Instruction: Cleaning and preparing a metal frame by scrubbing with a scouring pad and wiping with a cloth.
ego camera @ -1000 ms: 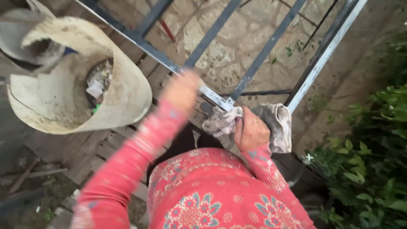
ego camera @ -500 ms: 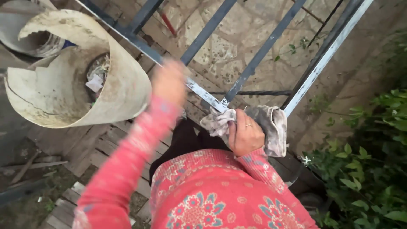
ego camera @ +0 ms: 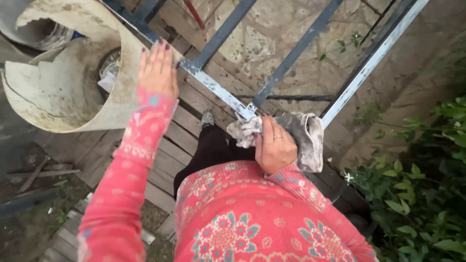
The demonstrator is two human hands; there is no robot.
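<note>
- The left hand (ego camera: 158,68) is stretched forward on a straightened arm in a pink patterned sleeve (ego camera: 128,165); its fingers are extended and loose, nothing is grasped, and it is laid flat on the top rail (ego camera: 213,87) of a grey metal frame.
- Just left of that hand, a cracked, dirty pale tub (ego camera: 63,92) is seen lying on its side, with scraps inside it.
- The right hand (ego camera: 274,145) is bent in close to the body and is clenched around a soiled grey rag (ego camera: 303,138), with a ring seen on one finger.
- The rag is pressed against the frame at the joint where the rail is met by an upright bar (ego camera: 291,58); paint on the rail is worn to bare metal near that joint.
- Further right, a second pale rail (ego camera: 374,63) is seen running up and away from the rag.
- Below the frame, weathered wooden planks (ego camera: 165,160) and stone paving (ego camera: 272,34) are seen; bare soil with sticks is shown at far left.
- Green leafy bushes (ego camera: 417,194) are seen along the right edge.
</note>
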